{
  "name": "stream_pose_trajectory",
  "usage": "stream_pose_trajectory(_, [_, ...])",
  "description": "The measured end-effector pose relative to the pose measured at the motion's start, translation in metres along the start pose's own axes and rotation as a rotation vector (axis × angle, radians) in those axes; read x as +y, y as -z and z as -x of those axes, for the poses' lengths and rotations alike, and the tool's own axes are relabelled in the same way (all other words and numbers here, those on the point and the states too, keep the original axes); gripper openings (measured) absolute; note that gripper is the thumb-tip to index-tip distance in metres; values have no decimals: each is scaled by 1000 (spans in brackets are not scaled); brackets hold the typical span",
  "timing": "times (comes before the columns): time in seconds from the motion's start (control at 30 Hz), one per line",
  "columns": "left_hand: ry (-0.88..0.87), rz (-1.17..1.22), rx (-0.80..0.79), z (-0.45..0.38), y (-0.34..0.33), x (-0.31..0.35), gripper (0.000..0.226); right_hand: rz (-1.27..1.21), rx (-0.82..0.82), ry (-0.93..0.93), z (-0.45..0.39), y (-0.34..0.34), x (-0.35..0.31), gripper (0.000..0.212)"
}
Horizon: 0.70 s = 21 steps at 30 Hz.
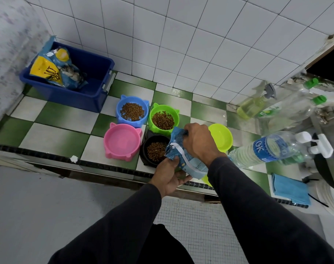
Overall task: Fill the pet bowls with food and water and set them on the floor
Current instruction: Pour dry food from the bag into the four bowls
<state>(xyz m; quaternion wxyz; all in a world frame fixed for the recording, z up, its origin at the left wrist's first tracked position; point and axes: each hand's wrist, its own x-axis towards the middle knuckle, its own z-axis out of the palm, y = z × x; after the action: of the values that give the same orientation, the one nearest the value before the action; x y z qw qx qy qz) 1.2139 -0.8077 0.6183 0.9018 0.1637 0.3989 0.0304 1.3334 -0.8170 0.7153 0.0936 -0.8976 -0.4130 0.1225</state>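
Tiled counter (63, 119): food bag (183, 159) gripped between both hands, over black bowl (153, 151).

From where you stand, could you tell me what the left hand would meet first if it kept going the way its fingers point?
The left hand points up and right into the blue food pouch it already holds; past that, probably the right hand, though depth is unclear.

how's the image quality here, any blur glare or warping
Head view: wide-angle warping bends the wall tiles and counter edge; the bottles at right are motion-smeared, especially the spray bottle; lighting is dim and even, with faint sheen on the green tiles; both hands on the food bag and the kibble bowls stay fairly sharp.
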Motion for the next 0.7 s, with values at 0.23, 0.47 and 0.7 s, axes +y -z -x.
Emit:
stream_pose_trajectory(0.23, [3, 9, -2, 1, 0, 1, 32, -2, -4, -12, 1, -1, -1, 14])
stream_pose_trajectory(0.47, [12, 8, 1, 2, 1, 4, 27, -12, 5, -19, 1, -1, 0, 11])
stream_pose_trajectory(0.7, [5, -68, 13, -1, 1, 6, 21, -87, 25, -98, 5, -2, 8, 11])
